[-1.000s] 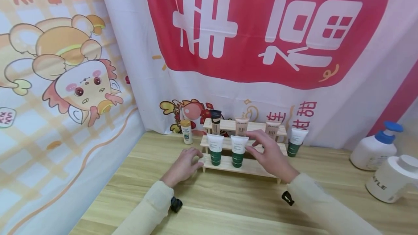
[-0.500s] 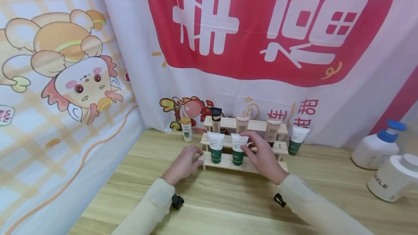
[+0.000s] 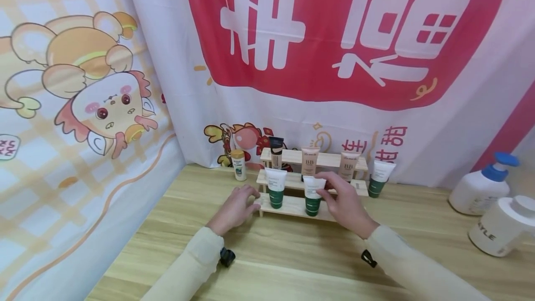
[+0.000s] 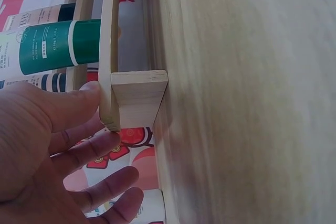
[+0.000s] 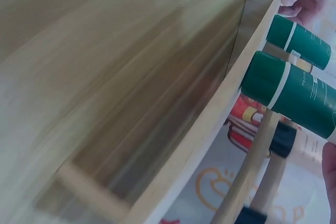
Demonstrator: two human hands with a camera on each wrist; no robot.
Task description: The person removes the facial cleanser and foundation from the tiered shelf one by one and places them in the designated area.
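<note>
A small three-step wooden display rack point(image 3: 292, 205) stands on the table. At the left end of its lowest step, the thumb and index finger of my left hand point(image 3: 235, 210) pinch the board, with the other fingers spread beneath in the left wrist view. My right hand point(image 3: 344, 203) pinches the upper white part of a white-and-green squeeze tube point(image 3: 312, 196) over the lowest step, cap down. To its left a matching tube point(image 3: 276, 189) stands on that step. In the right wrist view the held tube's green cap end point(image 5: 265, 80) is right at the board's edge.
Two beige BB cream tubes point(image 3: 309, 164) and a black-capped tube point(image 3: 276, 152) stand on the higher steps. A yellow-capped bottle point(image 3: 238, 166) is left of the rack, another green-and-white tube point(image 3: 380, 179) right. Farther right stand a blue-pump bottle point(image 3: 480, 192) and a white container point(image 3: 499, 229).
My right hand has closed its fingers on the tube and shifted it a little right and towards me. My left hand stays at the rack's end.
</note>
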